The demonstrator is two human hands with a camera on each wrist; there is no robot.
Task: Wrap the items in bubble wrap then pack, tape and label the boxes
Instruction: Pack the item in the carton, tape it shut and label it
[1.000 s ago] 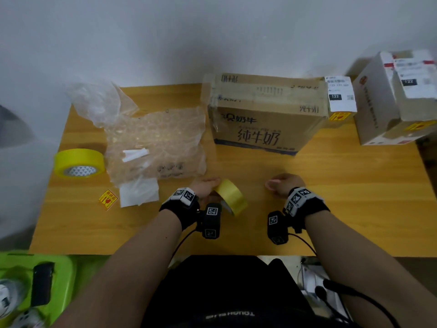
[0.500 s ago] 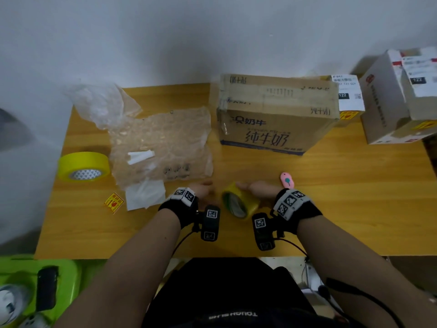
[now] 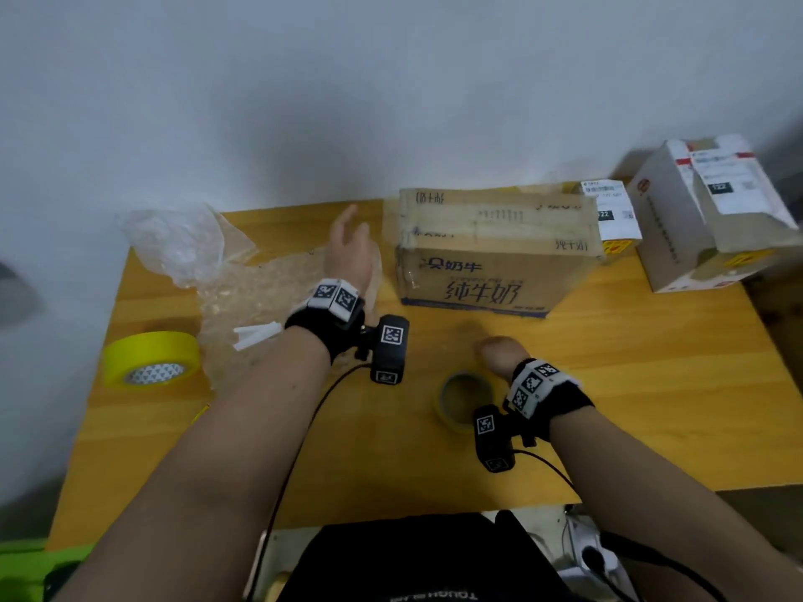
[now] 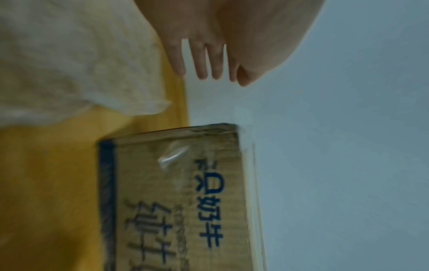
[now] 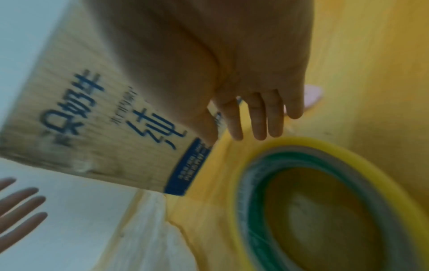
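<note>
A brown cardboard box point(image 3: 495, 249) with blue print stands closed at the back of the wooden table point(image 3: 652, 406). My left hand point(image 3: 347, 247) is raised beside the box's left end with straight fingers point(image 4: 204, 60), holding nothing. A small yellow tape roll point(image 3: 462, 401) lies flat on the table in front of the box. My right hand point(image 3: 499, 354) hovers just behind that tape roll point(image 5: 325, 201), its fingers point(image 5: 257, 119) straight and empty. Bubble wrap point(image 3: 243, 297) lies left of the box, under my left forearm.
A larger yellow tape roll point(image 3: 152, 358) sits at the table's left edge. A crumpled clear bag point(image 3: 174, 241) lies at the back left. Labelled boxes point(image 3: 712, 219) stand at the right. A small pink object point(image 5: 313, 95) lies past my right fingertips.
Both hands have let go of the small tape roll, which now lies flat. My left hand has risen and moved back toward the box's left end. My right hand has drawn away.
</note>
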